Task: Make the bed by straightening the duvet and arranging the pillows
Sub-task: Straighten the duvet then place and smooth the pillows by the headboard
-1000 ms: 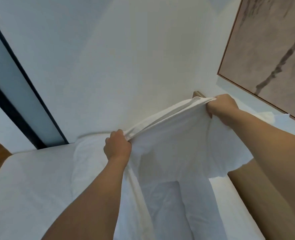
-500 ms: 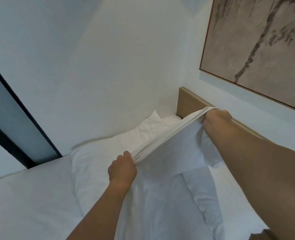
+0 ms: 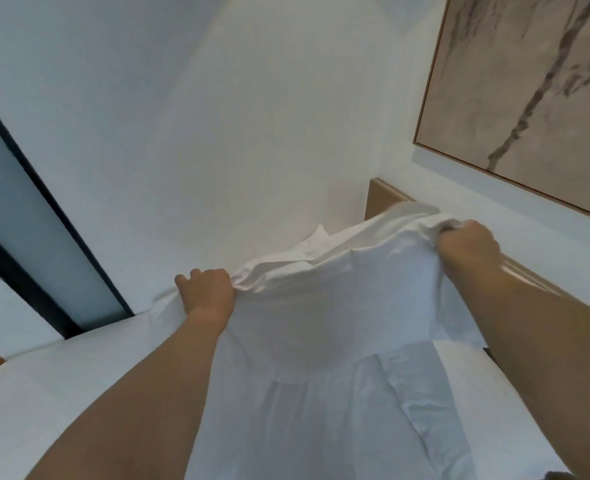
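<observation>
- Left hand [image 3: 208,292], at 9 o'clock from frame centre, fist clenched on the top edge of the white cotton duvet [image 3: 324,327].
- Right hand [image 3: 468,242], at 3 o'clock, fingers bunched on the same edge near the tan wooden headboard [image 3: 378,199].
- Duvet lifted, draping toward 6 o'clock over the white mattress [image 3: 44,382].
- White pillow corner [image 3: 319,237] behind the edge.
- Framed beige painting [image 3: 528,91] at 1 o'clock.

Duvet [image 3: 328,327]: white, thin, creased; top edge lifted and bunched at two points, body draping down toward near centre. Pillow [image 3: 316,239]: white, one corner visible beyond the raised edge, far centre.
</observation>
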A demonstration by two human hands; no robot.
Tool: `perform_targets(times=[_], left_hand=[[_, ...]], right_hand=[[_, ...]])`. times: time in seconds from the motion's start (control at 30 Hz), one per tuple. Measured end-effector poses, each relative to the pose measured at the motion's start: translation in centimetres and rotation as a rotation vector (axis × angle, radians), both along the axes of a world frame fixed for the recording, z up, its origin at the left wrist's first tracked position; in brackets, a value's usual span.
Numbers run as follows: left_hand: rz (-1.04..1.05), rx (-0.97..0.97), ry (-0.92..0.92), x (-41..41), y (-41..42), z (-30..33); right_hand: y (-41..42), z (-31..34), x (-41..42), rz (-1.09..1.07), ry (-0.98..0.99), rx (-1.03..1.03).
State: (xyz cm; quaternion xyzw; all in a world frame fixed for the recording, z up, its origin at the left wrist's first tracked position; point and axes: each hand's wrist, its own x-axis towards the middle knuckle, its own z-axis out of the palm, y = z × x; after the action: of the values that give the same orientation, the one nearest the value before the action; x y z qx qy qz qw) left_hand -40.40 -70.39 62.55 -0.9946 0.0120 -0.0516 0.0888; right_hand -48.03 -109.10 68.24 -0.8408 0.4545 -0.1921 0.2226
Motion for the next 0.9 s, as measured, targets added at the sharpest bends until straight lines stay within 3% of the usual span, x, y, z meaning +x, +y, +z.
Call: perform_targets(times=[0.07,0.13,0.23,0.33,0.47,0.57,0.63,0.7,0.8,0.87,0.9], left_hand=[[-0.145,0.118,-0.059,1.4,-0.9,-0.7],[-0.288,0.223,-0.103,3.3,-1.6,-1.9],[-0.442,0.322,-0.143,6.4,-2.3,-4.4],[-0.467,0.344,-0.083,10.3,-1.1,-8.2],[-0.327,0.238,0.017,16.9,3.1,-13.5],[-0.259,0.199,0.014,25.0,6.4,-15.6],[-0.219,0.202,-0.042,33.0,7.3,-17.0],[-0.190,0.204,-0.144,41.5,6.8,-19.5],[-0.129,0.108,-0.138,50.5,5.4,-28.4],[-0.079,0.009,0.002,52.5,5.3,-37.3],[-0.036,-0.037,0.092,52.2,6.0,-41.8]], right_hand=[[1.6,-0.1,1.7,0.203,0.204,-0.388],[3.3,-0.6,3.6,0.547,0.350,-0.693],[4.0,-2.7,6.8,0.931,0.564,-0.832],[5.6,-5.4,10.8,1.071,0.666,-0.869],[7.1,-11.0,19.3,1.072,0.726,-0.950],[7.8,-13.1,28.4,0.896,0.707,-1.065],[8.6,-14.6,36.1,0.728,0.612,-1.063],[10.1,-17.7,43.7,0.535,0.391,-0.932],[14.3,-28.5,50.8,0.463,0.155,-0.756],[17.7,-38.5,52.1,0.605,0.092,-0.675],[19.4,-43.5,52.0,0.699,0.157,-0.624]])
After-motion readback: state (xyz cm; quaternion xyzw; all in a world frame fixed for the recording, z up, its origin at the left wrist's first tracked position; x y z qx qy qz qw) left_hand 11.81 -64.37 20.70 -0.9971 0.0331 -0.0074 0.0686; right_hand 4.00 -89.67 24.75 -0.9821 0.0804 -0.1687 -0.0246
